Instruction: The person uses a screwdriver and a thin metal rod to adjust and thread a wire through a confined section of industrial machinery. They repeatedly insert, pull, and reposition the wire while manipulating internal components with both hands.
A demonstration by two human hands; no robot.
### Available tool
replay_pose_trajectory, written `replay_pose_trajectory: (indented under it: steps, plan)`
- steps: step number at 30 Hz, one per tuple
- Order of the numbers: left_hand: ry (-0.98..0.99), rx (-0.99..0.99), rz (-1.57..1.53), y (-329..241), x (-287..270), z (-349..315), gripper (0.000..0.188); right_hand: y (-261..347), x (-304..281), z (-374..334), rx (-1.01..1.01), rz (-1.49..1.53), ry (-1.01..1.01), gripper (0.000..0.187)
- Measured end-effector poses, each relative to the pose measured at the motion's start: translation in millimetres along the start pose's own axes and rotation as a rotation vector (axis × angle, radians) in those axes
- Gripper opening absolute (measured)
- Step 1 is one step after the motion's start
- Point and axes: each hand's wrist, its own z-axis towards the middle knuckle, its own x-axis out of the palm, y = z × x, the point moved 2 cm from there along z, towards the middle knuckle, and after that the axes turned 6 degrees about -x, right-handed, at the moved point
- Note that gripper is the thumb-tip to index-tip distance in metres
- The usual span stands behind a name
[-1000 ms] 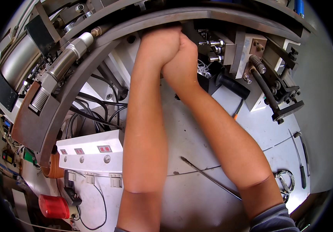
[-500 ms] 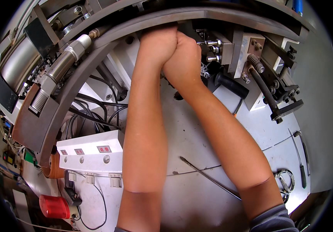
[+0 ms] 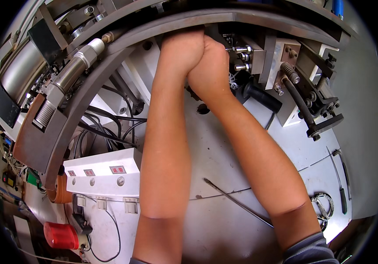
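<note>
Both my arms stretch forward to the underside of a curved dark metal frame (image 3: 189, 21). My left hand (image 3: 183, 49) reaches beneath this frame, its wrist bent and its fingers hidden behind the metal. Pressed against it, my right hand (image 3: 212, 59) is curled closed, with knuckles showing; whatever lies in its grip is out of sight. Just right of the right hand sit bolts and nuts on a metal block (image 3: 256, 59). A round hole (image 3: 203, 108) shows in the white tabletop (image 3: 215, 163) between my forearms.
On the left stand a white control box (image 3: 103, 174), black cables (image 3: 110, 125) and a red lamp (image 3: 60, 235). A long metal rod (image 3: 237, 202) lies by my right forearm. Farther right are a spring-loaded bracket (image 3: 305, 97), a thin screwdriver (image 3: 340, 185) and scissors-like handles (image 3: 325, 207).
Both hands have shifted slightly right together beneath the frame. More of the table hole shows between my forearms. My hands stay pressed against each other.
</note>
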Motion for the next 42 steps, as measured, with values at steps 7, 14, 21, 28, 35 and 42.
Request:
replay_pose_trajectory:
  steps: [7,14,21,28,35,42]
  plan:
    - [0.107,0.007,0.241,-6.4,-3.3,0.1,0.04,-3.5,1.5,-1.5,-0.029,0.021,-0.032,0.015]
    - [0.204,0.09,0.558,-6.2,4.8,2.1,0.032,-13.4,0.1,-0.6,0.003,0.162,0.009,0.016]
    - [0.027,0.109,0.42,-0.8,6.0,3.5,0.031,-12.1,-0.3,4.7,-0.125,0.107,0.019,0.016]
    - [0.083,0.173,0.587,0.8,9.8,2.7,0.031,-14.2,0.9,0.7,-0.074,0.05,-0.013,0.019]
    - [0.012,0.211,0.442,10.0,9.5,2.2,0.03,-3.4,-1.6,-2.4,-0.034,-0.101,0.014,0.014]
    - [0.142,0.127,0.51,4.1,7.9,4.5,0.036,-11.3,-1.9,-3.2,-0.073,-0.263,-0.014,0.014]
